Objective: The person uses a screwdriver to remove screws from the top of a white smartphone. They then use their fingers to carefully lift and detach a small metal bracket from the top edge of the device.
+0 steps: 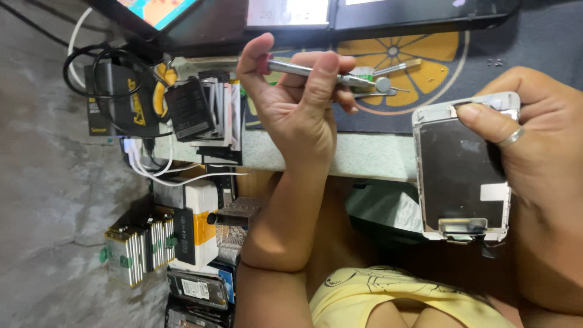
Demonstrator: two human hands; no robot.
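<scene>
Close head view, down over workbench (364,155)

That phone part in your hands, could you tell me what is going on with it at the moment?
A person holds a phone screen panel, its metal back facing up, in the right hand. The left hand holds a slim screwdriver with a red cap, raised above the desk mat and apart from the panel. Tweezers lie on the mat, and battery packs are stacked on the floor.
</scene>
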